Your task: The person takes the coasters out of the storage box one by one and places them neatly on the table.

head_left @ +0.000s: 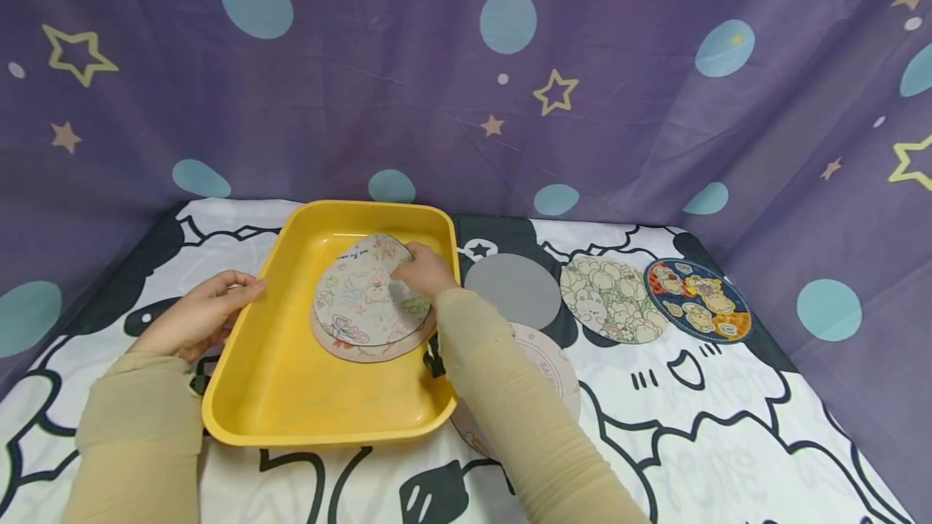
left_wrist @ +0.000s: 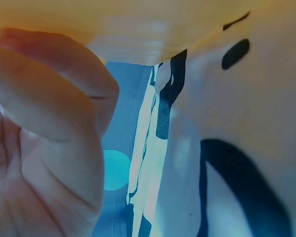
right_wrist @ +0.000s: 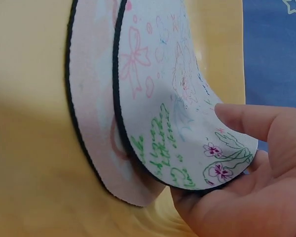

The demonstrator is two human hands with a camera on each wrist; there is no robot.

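Note:
A yellow tray stands on the cloth before me. My left hand grips its left rim, the thumb at the edge; in the left wrist view the curled fingers lie against its outer wall. Inside the tray, my right hand pinches the edge of a white round mouse pad with coloured doodles. That pad bends up at the pinched side, between thumb and fingers. Below it is a pink round mouse pad, mostly covered, with a black edge.
Right of the tray lie a grey round pad, a pad with a pale vegetable print and a dark blue patterned pad. Another pink pad is partly hidden by my right arm. A purple curtain hangs behind.

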